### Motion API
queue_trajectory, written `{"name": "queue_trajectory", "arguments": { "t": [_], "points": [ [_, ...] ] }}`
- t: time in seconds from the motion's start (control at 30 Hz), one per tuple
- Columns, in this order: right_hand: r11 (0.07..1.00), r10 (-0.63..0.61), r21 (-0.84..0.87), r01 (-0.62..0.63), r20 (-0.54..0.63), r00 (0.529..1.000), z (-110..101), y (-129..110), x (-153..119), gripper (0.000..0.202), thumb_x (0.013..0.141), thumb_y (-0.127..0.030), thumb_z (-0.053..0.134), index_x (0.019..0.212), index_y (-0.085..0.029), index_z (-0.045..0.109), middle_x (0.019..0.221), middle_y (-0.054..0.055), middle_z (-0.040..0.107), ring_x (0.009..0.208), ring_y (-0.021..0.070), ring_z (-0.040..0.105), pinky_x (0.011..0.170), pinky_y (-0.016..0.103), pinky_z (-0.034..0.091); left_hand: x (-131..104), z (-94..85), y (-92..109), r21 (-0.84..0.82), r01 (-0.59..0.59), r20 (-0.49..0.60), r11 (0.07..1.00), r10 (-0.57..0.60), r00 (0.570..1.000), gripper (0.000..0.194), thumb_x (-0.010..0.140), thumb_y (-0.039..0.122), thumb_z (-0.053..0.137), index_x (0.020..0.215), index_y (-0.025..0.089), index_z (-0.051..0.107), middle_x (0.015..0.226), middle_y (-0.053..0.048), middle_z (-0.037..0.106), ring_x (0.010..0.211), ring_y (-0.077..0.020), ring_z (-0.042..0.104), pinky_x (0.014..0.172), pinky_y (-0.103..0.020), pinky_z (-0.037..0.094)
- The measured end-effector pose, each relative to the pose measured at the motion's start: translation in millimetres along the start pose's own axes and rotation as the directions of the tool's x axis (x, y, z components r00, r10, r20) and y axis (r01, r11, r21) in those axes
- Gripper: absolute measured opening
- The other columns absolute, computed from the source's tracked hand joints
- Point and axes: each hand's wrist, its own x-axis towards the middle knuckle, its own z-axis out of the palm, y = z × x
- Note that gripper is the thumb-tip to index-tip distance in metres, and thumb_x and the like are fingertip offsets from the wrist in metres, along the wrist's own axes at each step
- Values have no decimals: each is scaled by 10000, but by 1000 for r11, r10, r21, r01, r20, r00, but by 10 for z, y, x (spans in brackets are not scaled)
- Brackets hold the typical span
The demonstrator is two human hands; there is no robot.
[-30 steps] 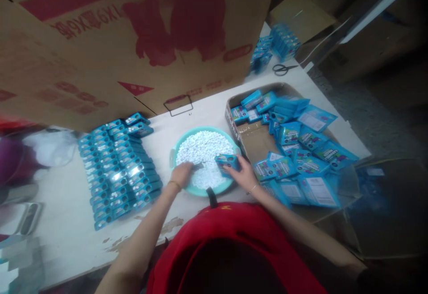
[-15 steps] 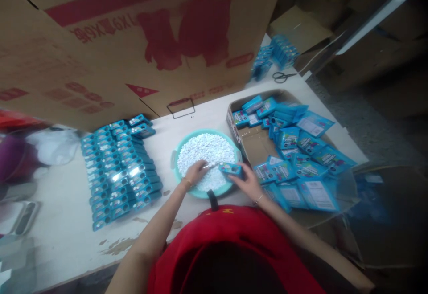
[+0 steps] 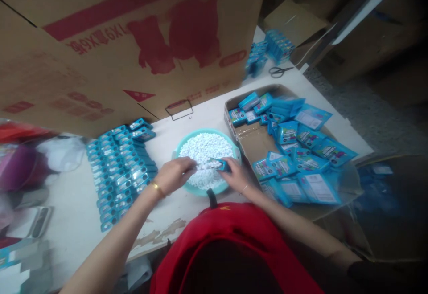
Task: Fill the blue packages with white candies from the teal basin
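One head camera is looking forward and steeply down from above the near edge of the table (image 3: 73,227), facing the printed cardboard carton (image 3: 100,73) beyond and viewing the left hand (image 3: 172,174) and right hand (image 3: 238,176) fairly closely.

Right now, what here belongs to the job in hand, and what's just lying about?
Seemingly in use: blue pack in the right hand, teal basin, white pieces, rows of packs, tray of pouches.

Apparently lying about: scissors, white bundle.
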Motion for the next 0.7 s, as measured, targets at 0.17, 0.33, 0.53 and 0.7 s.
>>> {"name": "queue_trajectory", "arguments": {
  "t": [0.17, 0.33, 0.53, 0.7],
  "points": [
    [998, -58, 7, 58, 5, 998, 127, -9, 9, 356, 797, -211, 585, 1150, -233, 548, 1100, 93, 619, 1073, 249, 576, 940, 430, 488, 85, -220, 503, 311, 40, 78, 950, -67, 995, 197, 899, 224, 427, 884, 174, 617, 836, -90, 626, 775, -218, 585, 640, -326, 467],
    [996, -59, 66, 59, 5, 998, 97, -4, -3, 342, 811, -242, 596, 1149, -239, 545, 1092, 86, 624, 1067, 238, 581, 935, 418, 491, 0, -446, 701, 417, 15, 81, 909, -54, 995, 255, 874, 107, 373, 914, 166, 618, 893, -105, 617, 771, -222, 584, 625, -332, 467],
    [991, 0, 137, -4, 34, 999, 99, -138, -42, 381, 795, -372, 650, 1131, -216, 563, 1085, 78, 654, 1009, 221, 621, 867, 348, 524, 81, -137, 247, 20, -45, -97, 999, 47, 994, 626, 778, 574, 585, 1278, 229, 429, 1220, -101, 525, 938, -229, 605, 755, -326, 509],
    [997, 46, 51, -50, 66, 997, -151, -215, -4, 421, 804, -441, 619, 1165, -233, 555, 1056, 73, 662, 995, 240, 625, 862, 379, 522, 261, 185, 169, -121, -112, 17, 986, 115, 993, 252, 882, 393, 497, 1036, 200, 547, 943, -50, 572, 804, -170, 583, 734, -287, 485]
  ]
}}
